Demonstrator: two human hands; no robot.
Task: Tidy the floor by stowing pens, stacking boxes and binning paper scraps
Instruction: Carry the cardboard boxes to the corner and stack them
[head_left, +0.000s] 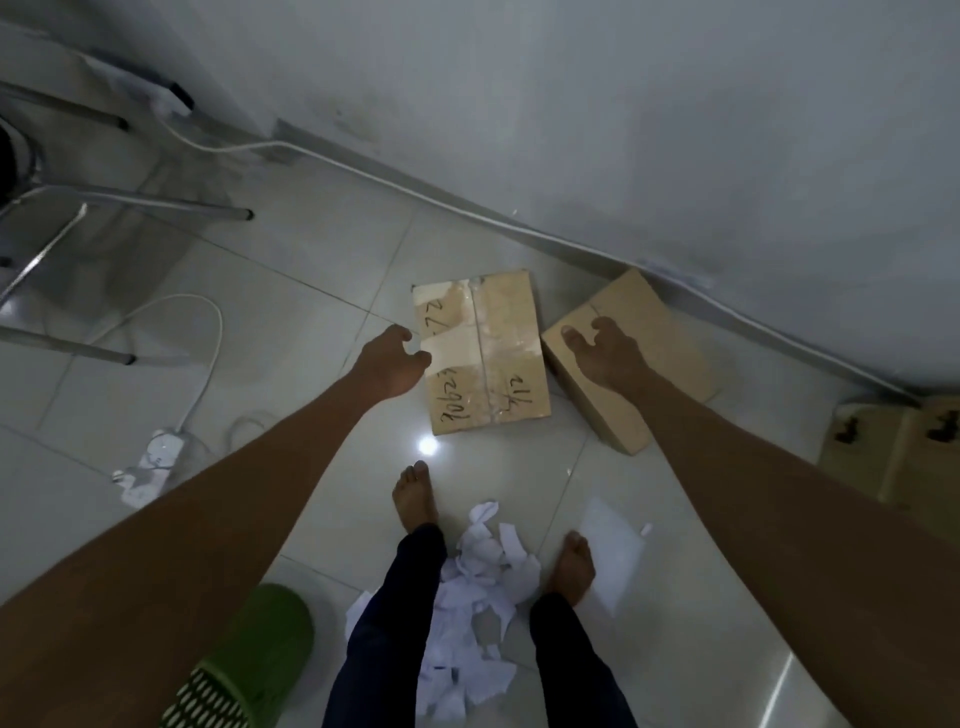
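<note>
In the head view, the step in hand is judged to be the stacking of boxes. The left hand (392, 366) is held over the left edge of a flat brown cardboard box (488, 358) sealed with clear tape, which lies on the pale glossy tiled floor (322, 291) near the grey wall (623, 130). Its fingers (402, 332) are loosely spread and nothing is held; whether the box is touched cannot be told. The right hand (605, 361) is reached over a plain brown cardboard box (670, 338) lying just beside the first and at an angle to it. The fingers there are likewise relaxed and open, and nothing is gripped.

For a sound stack, one box is best taken by two opposite edges, lifted level and set squarely on the other with the edges matched. A third cardboard box (893, 452) at the right edge could be added afterwards. Care is called for underfoot, since torn white paper scraps (483, 571) are heaped between the bare feet and could be scattered by a step. No pens are to be seen.

Black marker handwriting is carried on the taped box, upside down to the camera. A fragment like "/12" can be made out twice, while a longer string of digits along the near left edge cannot be read reliably. Dark printed marks on the third box are too blurred to read.
</note>
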